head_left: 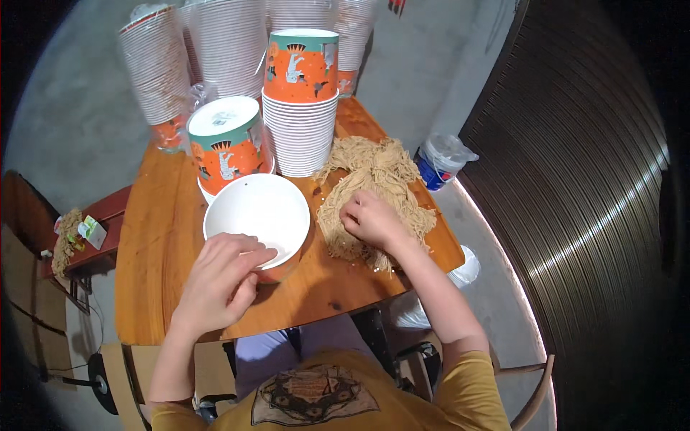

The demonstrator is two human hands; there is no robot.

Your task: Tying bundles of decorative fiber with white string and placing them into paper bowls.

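Note:
A paper bucket (251, 205) with a white inside stands near the middle of the wooden table, its mouth up and a small dark speck inside. My left hand (223, 276) grips its near rim, fingers over the edge and thumb outside. To the right lies a heap of tan, yarn-like strands (381, 169), with small white bits scattered around it. The curled fingers of my right hand (370, 217) press into this heap, closed on some strands; their tips are partly hidden.
Behind the bucket, an upside-down orange and green paper bucket (226, 147) sits beside a tall nested stack (298, 133). Plastic-wrapped bucket stacks (230, 47) line the back. Off the table's right edge is a blue and white pail (438, 161); a red bench (108, 215) stands left.

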